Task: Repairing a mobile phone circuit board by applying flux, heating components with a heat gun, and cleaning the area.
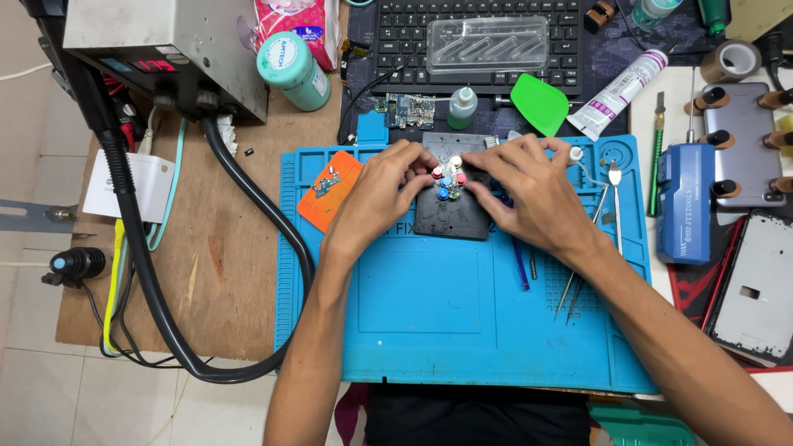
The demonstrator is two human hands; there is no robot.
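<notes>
Black fixture plate [453,216] half hidden, left hand [378,194], right hand [529,192], coloured knobs [446,177]

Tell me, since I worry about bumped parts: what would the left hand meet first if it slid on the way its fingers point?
Probably the coloured round-headed pins on the dark square holder plate; the left hand points right and slightly away, its fingertips already there. Beyond them is the right hand.

Relative to the black keyboard [475,41]: a clear plastic blister tray [487,44] lies on it; a pink patterned packet [296,21] and teal white-labelled tub [293,70] sit left; a white labelled tube [618,92] right; a red-digit display [153,65] far left.
</notes>
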